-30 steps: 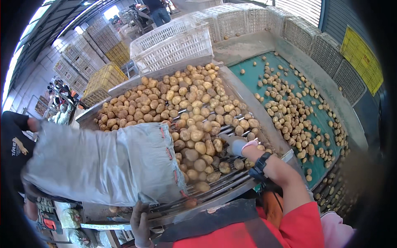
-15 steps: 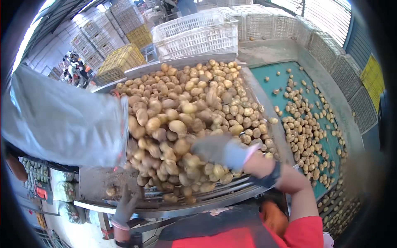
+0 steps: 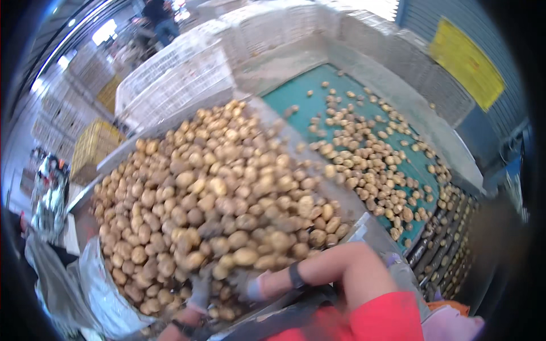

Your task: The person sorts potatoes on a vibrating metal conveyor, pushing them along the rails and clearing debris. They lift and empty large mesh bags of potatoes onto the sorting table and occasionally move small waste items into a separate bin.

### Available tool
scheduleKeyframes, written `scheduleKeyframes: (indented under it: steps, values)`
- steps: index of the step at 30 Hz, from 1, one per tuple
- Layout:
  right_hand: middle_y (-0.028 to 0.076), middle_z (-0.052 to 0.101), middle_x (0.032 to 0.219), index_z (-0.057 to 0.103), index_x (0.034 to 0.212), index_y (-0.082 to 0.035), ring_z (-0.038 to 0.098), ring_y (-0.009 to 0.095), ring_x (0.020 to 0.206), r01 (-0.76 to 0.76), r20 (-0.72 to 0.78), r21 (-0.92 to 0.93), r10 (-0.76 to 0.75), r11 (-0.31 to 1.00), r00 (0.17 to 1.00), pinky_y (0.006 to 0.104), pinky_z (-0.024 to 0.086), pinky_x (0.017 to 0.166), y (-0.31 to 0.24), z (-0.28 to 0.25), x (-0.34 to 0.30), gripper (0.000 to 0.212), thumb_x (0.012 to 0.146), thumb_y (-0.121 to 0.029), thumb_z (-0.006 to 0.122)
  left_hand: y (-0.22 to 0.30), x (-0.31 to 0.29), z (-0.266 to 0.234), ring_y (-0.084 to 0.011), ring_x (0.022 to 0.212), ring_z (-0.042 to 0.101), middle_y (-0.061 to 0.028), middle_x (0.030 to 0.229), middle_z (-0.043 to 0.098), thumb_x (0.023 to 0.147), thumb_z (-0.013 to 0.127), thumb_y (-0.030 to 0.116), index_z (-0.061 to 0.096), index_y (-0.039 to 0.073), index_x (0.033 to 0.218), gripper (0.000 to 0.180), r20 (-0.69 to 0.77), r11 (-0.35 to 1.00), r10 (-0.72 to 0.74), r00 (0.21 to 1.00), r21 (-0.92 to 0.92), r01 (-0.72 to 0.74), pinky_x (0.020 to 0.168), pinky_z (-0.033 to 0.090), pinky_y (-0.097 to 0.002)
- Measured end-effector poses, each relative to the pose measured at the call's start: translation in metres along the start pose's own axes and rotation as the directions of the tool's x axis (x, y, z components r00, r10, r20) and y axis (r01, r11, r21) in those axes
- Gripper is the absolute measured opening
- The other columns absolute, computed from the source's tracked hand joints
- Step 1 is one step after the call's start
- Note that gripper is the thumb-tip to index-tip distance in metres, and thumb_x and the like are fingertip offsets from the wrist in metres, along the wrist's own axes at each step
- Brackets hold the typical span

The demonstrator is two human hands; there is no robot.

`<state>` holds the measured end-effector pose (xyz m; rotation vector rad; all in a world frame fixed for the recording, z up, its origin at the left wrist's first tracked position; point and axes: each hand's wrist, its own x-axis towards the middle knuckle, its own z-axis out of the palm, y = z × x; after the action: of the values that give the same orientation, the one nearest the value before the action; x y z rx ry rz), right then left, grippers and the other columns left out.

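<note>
A broad heap of potatoes (image 3: 187, 199) covers the sorting table and rises close in front of me. At its near edge my left hand (image 3: 200, 290), in a grey glove, touches the potatoes with fingers apart. Beside it my right hand (image 3: 245, 284), also gloved, reaches in from the right with its fingers spread against the heap. Neither hand grips a potato that I can make out, and the fingertips are partly blurred. A slack silvery-white sack (image 3: 105, 290) lies along the heap's left edge.
Right of a metal divider, a green conveyor belt (image 3: 301, 91) carries scattered potatoes toward dark rollers (image 3: 438, 250). White plastic crates (image 3: 176, 85) stand behind the table, a yellow crate (image 3: 94, 148) at the left. A person (image 3: 162, 23) is in the far background.
The sack has dropped from above the table to its left edge, and the heap has spread left and nearer. My right hand has come back toward my left at the near edge. The view has turned right.
</note>
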<state>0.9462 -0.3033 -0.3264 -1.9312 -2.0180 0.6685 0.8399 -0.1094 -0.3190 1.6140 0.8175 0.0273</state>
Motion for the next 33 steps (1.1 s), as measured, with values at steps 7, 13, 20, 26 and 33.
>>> scheduleKeyframes:
  steps: [7,13,20,26,33]
  values:
    - [0.008,0.057,0.138,0.052,0.143,-0.029,0.058,0.030,0.123,-0.155,0.154,-0.178,0.183,0.972,0.971,0.0477,0.046,0.101,0.099,-0.035,-0.084,0.055,0.090,-0.040,0.060,0.051,0.078,0.131,-0.0321,0.140,0.035,-0.0225,0.151,0.036,0.095,0.064,0.043,0.036,0.002,0.149,0.073,0.221,0.893,0.353,0.909,0.211,-0.398,0.118,0.028,-0.0439]
    - [0.015,0.055,0.138,0.052,0.139,-0.010,0.053,0.036,0.125,-0.712,-0.291,-0.107,0.663,0.694,0.690,0.0453,0.042,0.106,0.260,-0.088,-0.117,0.055,0.087,-0.025,0.063,0.135,0.067,0.138,-0.0267,0.139,0.042,-0.0194,0.153,0.040,0.096,0.064,0.034,0.030,0.006,0.155,0.074,0.344,0.843,0.537,0.770,-0.222,-0.489,0.114,0.037,-0.0379]
    - [0.016,0.035,0.156,0.034,0.153,-0.004,0.035,0.032,0.143,-0.496,-0.839,0.147,0.373,0.856,0.397,0.0426,0.030,0.118,0.219,-0.202,-0.074,0.064,0.096,-0.021,0.058,0.132,-0.072,-0.010,-0.0195,0.135,0.046,-0.0086,0.152,0.044,0.102,0.057,0.017,0.031,0.007,0.156,0.060,0.090,0.797,0.553,0.829,-0.346,-0.494,0.112,0.039,-0.0354]
    - [0.026,0.041,0.150,0.036,0.152,-0.007,0.044,0.043,0.136,0.072,-0.767,-0.357,-0.337,0.931,0.546,0.0508,0.036,0.112,0.023,-0.193,0.033,0.076,0.087,-0.023,0.070,0.095,-0.178,-0.163,-0.0178,0.116,0.058,-0.0090,0.127,0.061,0.097,0.060,0.006,0.046,0.002,0.144,0.049,-0.622,0.890,0.375,0.688,0.033,-0.455,0.099,0.047,-0.0288]
    - [0.027,0.036,0.153,0.024,0.153,0.004,0.034,0.040,0.144,0.061,-0.949,0.265,0.250,0.962,0.190,0.0442,0.029,0.118,-0.017,-0.202,0.026,0.073,0.095,-0.023,0.061,0.143,-0.031,-0.362,-0.0194,0.118,0.058,-0.0109,0.128,0.061,0.099,0.057,0.008,0.046,0.001,0.144,0.047,-0.405,0.644,0.596,0.693,0.757,-0.111,0.101,0.046,-0.0295]
